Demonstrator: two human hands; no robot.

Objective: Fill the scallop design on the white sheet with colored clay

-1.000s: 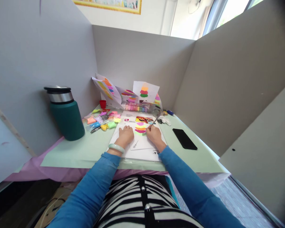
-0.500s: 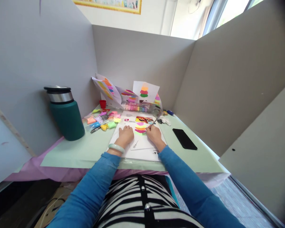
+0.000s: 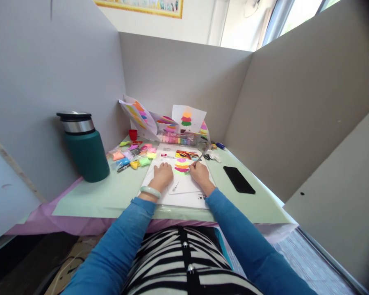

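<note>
Right hand (image 3: 199,173) is pinched around a thin tool (image 3: 200,158), its tip at the colourful clay stack (image 3: 182,166) on the white sheet (image 3: 184,192), mid-tabletop. Left hand (image 3: 162,174) just rests palm-down at the stack's 9 o'clock, gripping nothing. Phone (image 3: 239,179) sits at 3 o'clock.

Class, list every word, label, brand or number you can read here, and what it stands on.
No text is legible.
Red label on the white sheet: too small to read.
Small black print at the sheet's near edge: blurred.
</note>
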